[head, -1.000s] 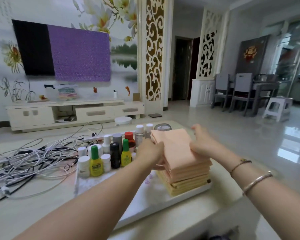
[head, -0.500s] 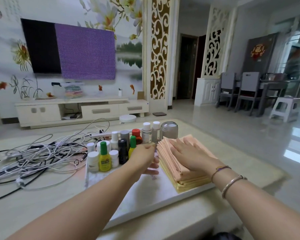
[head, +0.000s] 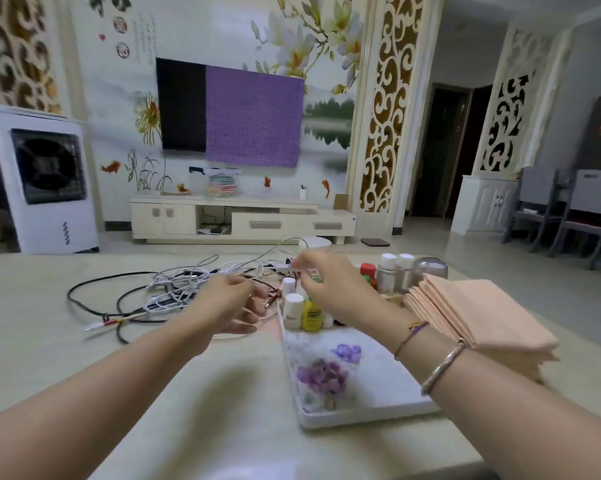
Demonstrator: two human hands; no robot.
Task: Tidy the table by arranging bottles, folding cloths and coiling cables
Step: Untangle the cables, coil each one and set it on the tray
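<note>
Beige surface (head: 42, 327) before a television wall: cable tangle (head: 174, 289) left of the floral tray (head: 368, 407) holding bottles (head: 311, 315) and folded peach cloths (head: 479, 317). Left hand (head: 229, 306) and right hand (head: 330, 285) pinch cables.

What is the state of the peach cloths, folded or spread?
Folded. The peach cloths lie in one neat stack at the tray's right end, their layered edges showing along the side.
</note>
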